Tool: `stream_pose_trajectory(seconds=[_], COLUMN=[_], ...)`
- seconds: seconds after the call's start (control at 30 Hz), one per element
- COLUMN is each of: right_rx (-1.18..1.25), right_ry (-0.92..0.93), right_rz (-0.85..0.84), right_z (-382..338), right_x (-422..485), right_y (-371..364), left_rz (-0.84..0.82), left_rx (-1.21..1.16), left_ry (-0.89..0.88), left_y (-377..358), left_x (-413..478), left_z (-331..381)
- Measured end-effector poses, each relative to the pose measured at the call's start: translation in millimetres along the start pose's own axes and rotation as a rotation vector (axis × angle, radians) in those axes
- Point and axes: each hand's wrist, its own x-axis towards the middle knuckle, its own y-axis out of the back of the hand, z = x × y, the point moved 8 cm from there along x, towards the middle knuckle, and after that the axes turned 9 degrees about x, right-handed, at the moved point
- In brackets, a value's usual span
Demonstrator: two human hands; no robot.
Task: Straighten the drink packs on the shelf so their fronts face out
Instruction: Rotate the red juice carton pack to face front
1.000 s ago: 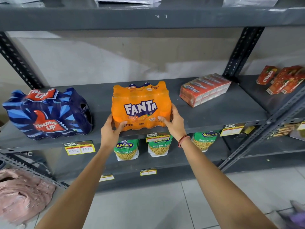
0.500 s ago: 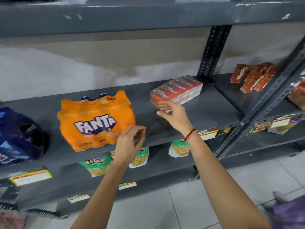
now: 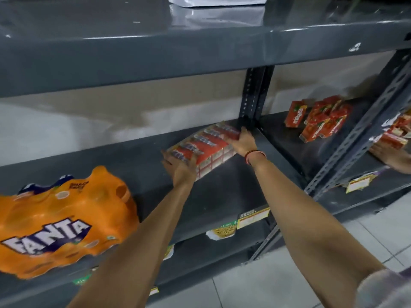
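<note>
Fanta pack (image 3: 64, 221) is faced now, so both hands have moved on: left hand (image 3: 181, 168) and right hand (image 3: 244, 141) grasp the ends of the red carton pack (image 3: 203, 147), lying skewed right of the Fanta.

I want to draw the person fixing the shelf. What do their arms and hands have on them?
Both arms are bare, with no sleeves showing and no gloves. The left hand has nothing on it that shows. The right hand has a thin red and dark thread band around its wrist. No watch or rings can be seen, though the picture is blurry.
</note>
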Motion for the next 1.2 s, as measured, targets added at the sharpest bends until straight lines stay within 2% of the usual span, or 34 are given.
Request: stream_pose_trajectory(seconds=[0.13,0.47,0.6,0.7,0.83,1.03,1.13,1.2], right_rx=[0.069,0.361,0.322,0.273,0.242,0.149,0.243,0.434], right_ry=[0.021,0.119,0.103,0.105,0.096,0.064,0.045,0.022], right_rz=[0.063,0.246,0.243,0.235,0.269,0.276,0.254,0.233], right_z=[17.3,43.7,50.2,53.4,62.2,77.2,77.0,76.0], right_x=[6.2,-45.4,-66.8,-77.7,-93.9,-116.7,-121.8,-124.3], right_y=[4.0,20.0,36.9,46.9,52.4,53.9,55.3,58.1], left_rz=[-0.006,-0.084,-0.101,-0.155,-0.146,-0.062,-0.111,-0.076], left_rx=[-0.018,0.068,0.066,0.016,0.020,0.206,0.246,0.222], left_ry=[-0.095,-0.338,-0.462,-0.426,-0.350,-0.334,-0.323,-0.294], left_y=[-2.9,-1.5,-0.4,3.4,10.1,18.7,18.4,21.3], left_x=[15.0,-0.8,-20.7,-23.3,-26.5,-39.6,-35.1,-44.3], left_z=[-7.1,-0.2,3.8,-0.9,-12.9,-39.6,-40.4,-35.7])
